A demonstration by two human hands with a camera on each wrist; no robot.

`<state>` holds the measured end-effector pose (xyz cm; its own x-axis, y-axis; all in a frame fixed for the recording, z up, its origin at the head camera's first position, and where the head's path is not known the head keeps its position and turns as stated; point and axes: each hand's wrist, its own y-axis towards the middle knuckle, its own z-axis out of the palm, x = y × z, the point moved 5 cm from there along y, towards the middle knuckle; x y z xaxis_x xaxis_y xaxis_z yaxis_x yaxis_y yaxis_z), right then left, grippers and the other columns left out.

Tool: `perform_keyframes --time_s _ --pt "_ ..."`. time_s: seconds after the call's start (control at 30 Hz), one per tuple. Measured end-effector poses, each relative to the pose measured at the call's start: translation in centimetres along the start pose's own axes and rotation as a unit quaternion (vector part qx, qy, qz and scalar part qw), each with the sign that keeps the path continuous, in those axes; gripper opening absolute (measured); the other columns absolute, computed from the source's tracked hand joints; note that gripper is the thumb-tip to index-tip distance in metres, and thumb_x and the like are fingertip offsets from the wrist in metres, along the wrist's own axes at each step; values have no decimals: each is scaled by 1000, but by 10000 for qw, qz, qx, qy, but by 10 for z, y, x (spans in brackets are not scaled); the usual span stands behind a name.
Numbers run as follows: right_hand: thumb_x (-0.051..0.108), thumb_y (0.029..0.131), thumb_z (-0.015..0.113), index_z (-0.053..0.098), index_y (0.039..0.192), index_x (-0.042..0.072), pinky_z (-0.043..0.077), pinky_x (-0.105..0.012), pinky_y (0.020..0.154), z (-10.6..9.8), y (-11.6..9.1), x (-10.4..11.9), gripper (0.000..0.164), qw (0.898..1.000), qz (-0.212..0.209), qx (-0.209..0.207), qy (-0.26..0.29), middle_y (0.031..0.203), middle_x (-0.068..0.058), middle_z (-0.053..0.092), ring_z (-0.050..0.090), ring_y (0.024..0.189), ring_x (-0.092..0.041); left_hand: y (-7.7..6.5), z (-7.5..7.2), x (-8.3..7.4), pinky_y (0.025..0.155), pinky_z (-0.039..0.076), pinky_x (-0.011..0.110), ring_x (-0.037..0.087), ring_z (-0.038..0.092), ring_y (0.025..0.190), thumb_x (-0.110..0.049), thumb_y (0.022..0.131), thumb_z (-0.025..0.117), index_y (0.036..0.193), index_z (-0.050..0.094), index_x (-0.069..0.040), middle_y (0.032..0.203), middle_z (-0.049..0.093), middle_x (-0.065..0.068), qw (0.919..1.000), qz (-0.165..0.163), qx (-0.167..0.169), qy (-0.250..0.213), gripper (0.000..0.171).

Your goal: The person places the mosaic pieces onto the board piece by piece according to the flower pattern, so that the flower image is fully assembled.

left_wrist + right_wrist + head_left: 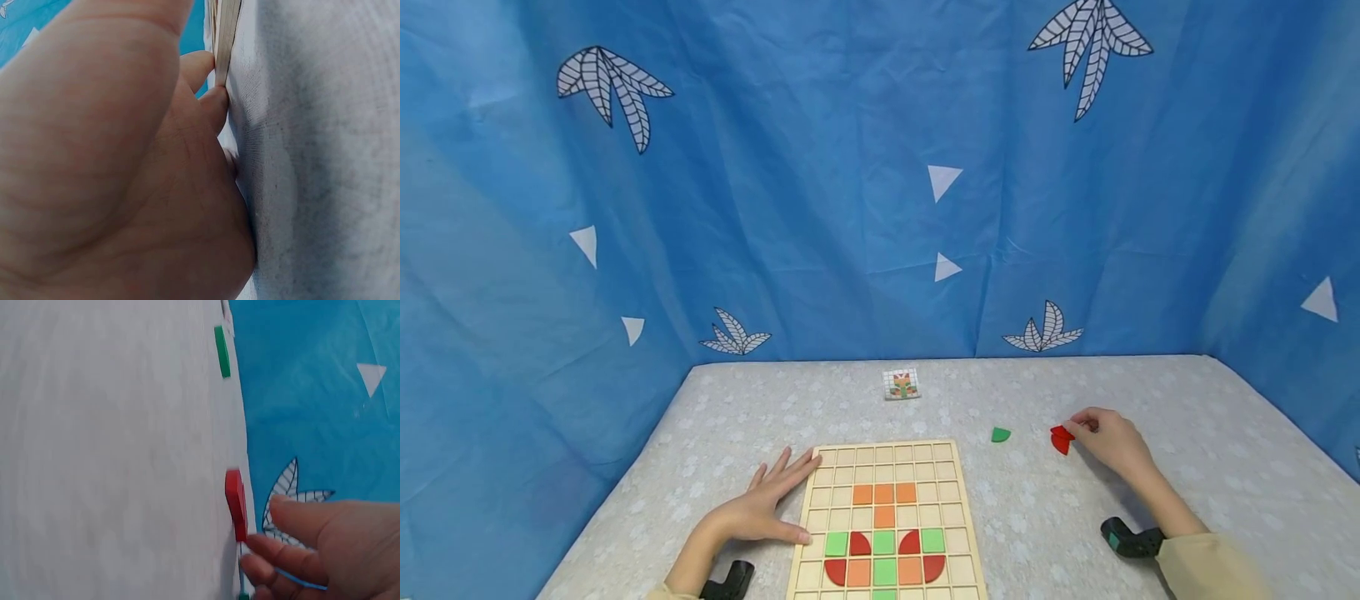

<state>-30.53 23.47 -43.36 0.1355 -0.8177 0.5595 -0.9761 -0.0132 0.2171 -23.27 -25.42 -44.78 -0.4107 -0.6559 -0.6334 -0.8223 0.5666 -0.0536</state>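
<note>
My left hand (758, 507) lies with spread fingers along the left side of a wooden grid board (961, 492). Its thumb rests on the board's rim, and in the left wrist view its fingertips (214, 103) meet the wooden edge (230, 37). Orange squares (884, 494), green squares (884, 542) and dark red quarter circles (934, 569) fill some cells. Out to the right, my right hand (1111, 440) is at two overlapping bright red quarter-circle pieces (1060, 446). The right wrist view shows its thumb and fingers apart, fingertips (253, 544) right at the end of the red pieces (236, 500).
A green quarter-circle piece (1001, 435) lies between the board and the red pieces. Behind the board is a small pattern card (901, 384). Blue curtains (850, 208) enclose the back and sides of the cloth-covered table (760, 400).
</note>
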Motion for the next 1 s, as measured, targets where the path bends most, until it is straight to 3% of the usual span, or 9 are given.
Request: perform_keyframes --time_s 0.17,0.37,0.77,1.0 --pt "21 84 70 63 87 -4 35 -32 51 5 0 3 26 9994 290 131 -107 68 -3 51 46 62 -21 0 -1 0 98 -10 67 45 -10 135 -40 74 78 150 22 -8 154 12 16 10000 -23 -20 5 99" --pt "16 82 70 64 83 -2 38 -33 55 7 0 2 19 9989 443 151 -94 66 -3 52 46 63 -22 0 -1 1 98 -10 67 45 -10 135 -40 74 77 150 22 -9 154 13 15 10000 -30 -15 16 99" --pt "21 82 72 63 80 6 31 -31 51 12 2 13 18 9997 -201 72 -145 63 2 47 43 57 -17 0 -1 0 98 -10 67 44 -10 135 -40 75 77 150 22 -9 154 12 15 10000 -25 -10 9 98" --pt "18 80 74 62 74 10 31 -31 52 15 -4 15 16 9994 -263 172 -126 61 3 47 44 59 -17 -1 1 1 97 -9 68 46 -10 134 -39 75 77 149 22 -6 153 12 18 10000 89 -15 2 98"
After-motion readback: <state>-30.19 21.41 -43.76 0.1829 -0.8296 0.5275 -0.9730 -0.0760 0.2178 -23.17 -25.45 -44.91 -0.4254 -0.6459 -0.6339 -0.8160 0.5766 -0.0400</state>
